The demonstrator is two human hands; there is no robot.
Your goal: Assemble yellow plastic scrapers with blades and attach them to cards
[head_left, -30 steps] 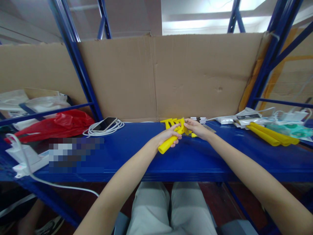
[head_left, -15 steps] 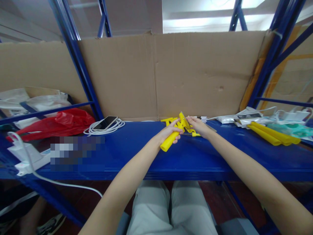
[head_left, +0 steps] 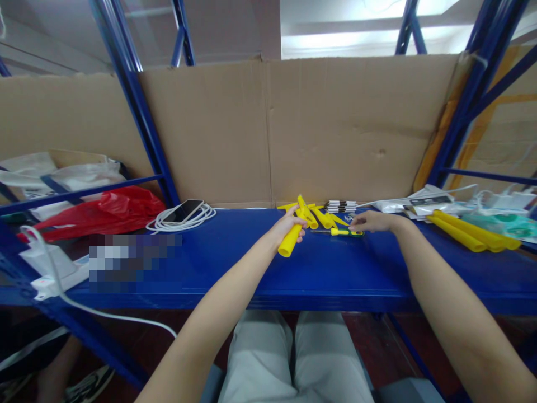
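L hand (head_left: pixel 289 225) on yellow tool (head_left: pixel 287 245), R hand (head_left: pixel 373 221) by screwdriver (head_left: pixel 340 232)

Has yellow tool above blue bench (head_left: pixel 235 268), approx mid-span. Wraps L hand round its tube handle, hollow end twd body, head up by pile of yellow parts (head_left: pixel 319 217). Has R hand at handle end of screwdriver, w/ fingers bent; can't tell if pinching or just touching. See screwdriver lying on bench, shaft ptg left.

On bench, rear ctr: small black-and-white stack (head_left: pixel 340 206), just right of pile. On R side: white packets (head_left: pixel 432 200), yellow tubes (head_left: pixel 470 234) side by side, greenish plastic (head_left: pixel 495 223). On L side: phone (head_left: pixel 183 212) on coiled white cable (head_left: pixel 199 219), red bag (head_left: pixel 109 212), power strip (head_left: pixel 46 288) w/ white plug near front edge.

Room: tall cardboard (head_left: pixel 335 129) behind bench, btwn blue rack posts (head_left: pixel 145 115); bright ceiling (head_left: pixel 361 43) up top; dark reddish floor (head_left: pixel 377 341) below; another person's shoe (head_left: pixel 90 386) bottom L.
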